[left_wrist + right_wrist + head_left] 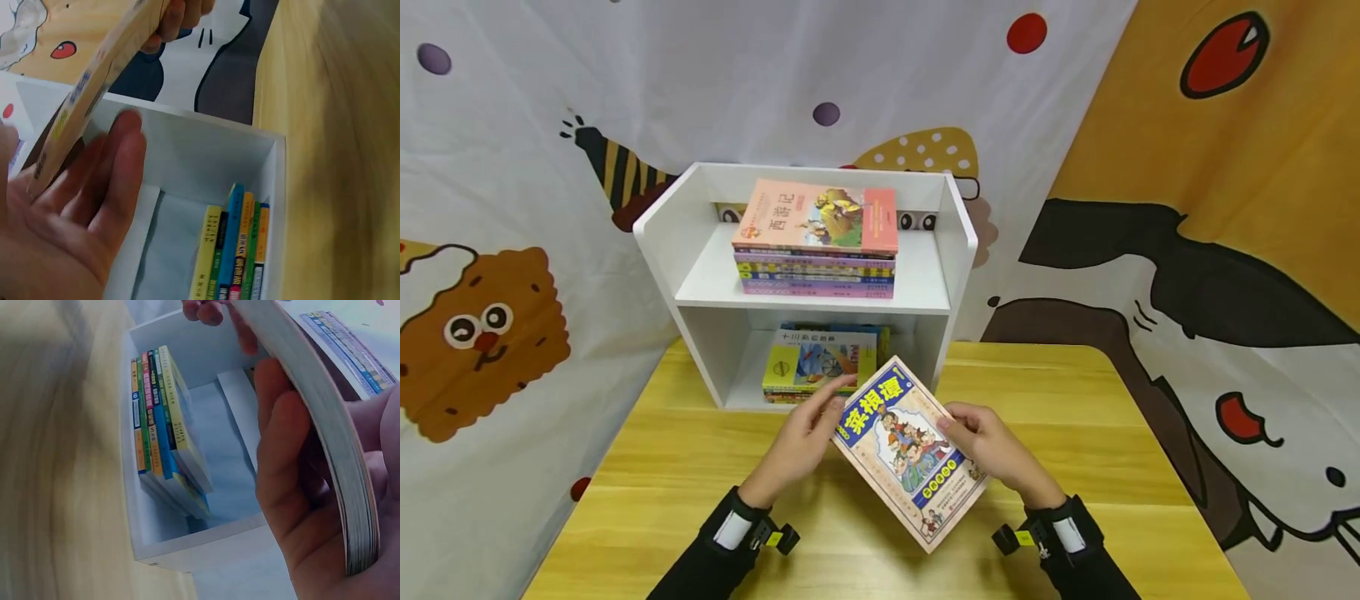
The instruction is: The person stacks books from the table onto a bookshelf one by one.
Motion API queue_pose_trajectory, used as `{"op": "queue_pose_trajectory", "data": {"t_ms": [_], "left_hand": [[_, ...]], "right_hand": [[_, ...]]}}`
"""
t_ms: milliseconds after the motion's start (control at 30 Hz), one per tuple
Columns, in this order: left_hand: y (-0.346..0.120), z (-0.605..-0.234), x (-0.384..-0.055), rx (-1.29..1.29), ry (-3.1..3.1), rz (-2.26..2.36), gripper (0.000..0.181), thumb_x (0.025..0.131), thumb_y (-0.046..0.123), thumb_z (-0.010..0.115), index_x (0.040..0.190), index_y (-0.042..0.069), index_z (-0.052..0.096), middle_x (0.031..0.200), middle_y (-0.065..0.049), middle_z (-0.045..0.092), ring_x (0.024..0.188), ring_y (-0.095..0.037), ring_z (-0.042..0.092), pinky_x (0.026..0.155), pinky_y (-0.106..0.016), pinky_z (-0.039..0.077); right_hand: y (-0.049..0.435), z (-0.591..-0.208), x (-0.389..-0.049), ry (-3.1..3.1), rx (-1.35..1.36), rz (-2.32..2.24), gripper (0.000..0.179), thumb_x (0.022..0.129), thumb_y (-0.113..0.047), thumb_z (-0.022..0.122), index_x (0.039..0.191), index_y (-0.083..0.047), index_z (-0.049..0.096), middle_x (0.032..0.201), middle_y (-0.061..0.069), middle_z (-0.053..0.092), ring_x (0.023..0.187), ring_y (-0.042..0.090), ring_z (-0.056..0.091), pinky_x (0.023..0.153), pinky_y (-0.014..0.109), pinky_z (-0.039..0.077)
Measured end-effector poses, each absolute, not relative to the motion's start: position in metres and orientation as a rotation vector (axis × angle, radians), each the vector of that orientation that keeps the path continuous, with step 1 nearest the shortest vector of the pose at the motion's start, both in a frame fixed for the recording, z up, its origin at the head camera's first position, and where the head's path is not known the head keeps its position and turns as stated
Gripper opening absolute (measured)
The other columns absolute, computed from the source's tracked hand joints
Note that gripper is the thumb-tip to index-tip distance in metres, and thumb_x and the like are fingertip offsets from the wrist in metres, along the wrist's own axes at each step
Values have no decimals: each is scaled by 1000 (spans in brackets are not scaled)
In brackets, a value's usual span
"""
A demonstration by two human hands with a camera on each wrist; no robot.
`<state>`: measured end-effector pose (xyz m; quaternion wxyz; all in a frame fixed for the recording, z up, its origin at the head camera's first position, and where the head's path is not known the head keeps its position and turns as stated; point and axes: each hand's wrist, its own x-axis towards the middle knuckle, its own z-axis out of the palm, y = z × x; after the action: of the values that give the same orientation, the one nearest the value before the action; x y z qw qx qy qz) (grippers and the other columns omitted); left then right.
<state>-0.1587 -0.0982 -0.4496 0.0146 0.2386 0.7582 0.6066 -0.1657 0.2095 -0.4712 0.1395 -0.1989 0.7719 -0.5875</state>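
Note:
A comic-style book (913, 454) with a blue title band and a drawn group of figures on its cover is tilted above the table. My right hand (1000, 446) grips its right edge, thumb on the front cover and fingers behind; the page edges (340, 456) show between them in the right wrist view. At the book's upper left corner is my left hand (801, 437), its thumb close at the edge. The left wrist view shows that hand's fingers (122, 175) extended, slightly bent, beside the book's spine (75, 100).
Behind the book stands a white two-tier shelf (812, 303). A book stack topped by a pink book (820, 215) lies on its upper level. Another stack, with a yellow-and-white book (820, 358) on top, lies below. The wooden table (647, 492) meets a printed curtain (550, 167).

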Motion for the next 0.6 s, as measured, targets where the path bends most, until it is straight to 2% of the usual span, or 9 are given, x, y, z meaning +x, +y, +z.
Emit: {"op": "queue_pose_trajectory", "data": {"t_ms": [67,133,200,400,533,600], "left_hand": [[-98,-449,-160,802,2321,1845,41,101,26,38,142,30,36,88,-12,62,68,-18,60,57,-35,54],[-98,-451,-162,830,2217,1854,45,101,23,41,144,31,32,104,-12,63,83,-21,63,68,-38,56],[-96,-457,-165,832,2140,1861,50,100,21,44,145,32,28,115,-11,60,88,-23,64,72,-38,57],[-93,-478,-167,803,2127,1862,57,98,20,46,148,34,22,121,-5,57,88,-21,64,73,-35,57],[-96,-470,-162,801,2155,1902,56,98,15,46,147,31,25,139,-2,45,100,-20,60,82,-34,54],[-98,-461,-158,824,2206,1910,55,98,13,45,148,27,25,148,-1,35,111,-19,54,89,-33,50]], "right_hand": [[209,-469,-168,2226,-596,-1659,27,99,-31,45,107,-11,61,79,15,69,62,33,65,51,45,56],[208,-467,-169,2221,-609,-1637,27,99,-31,45,107,-11,61,79,14,69,62,32,65,51,45,56],[208,-466,-170,2210,-612,-1637,26,99,-30,45,106,-11,61,79,14,69,62,32,65,51,45,56],[208,-469,-170,2192,-608,-1632,25,99,-29,46,104,-10,62,78,14,70,62,33,65,51,45,56],[210,-473,-170,2176,-524,-1630,29,97,-35,49,110,-14,63,84,14,71,67,33,66,55,45,57],[212,-476,-170,2172,-472,-1661,31,95,-37,50,115,-16,62,90,14,70,73,33,66,60,44,57]]}}
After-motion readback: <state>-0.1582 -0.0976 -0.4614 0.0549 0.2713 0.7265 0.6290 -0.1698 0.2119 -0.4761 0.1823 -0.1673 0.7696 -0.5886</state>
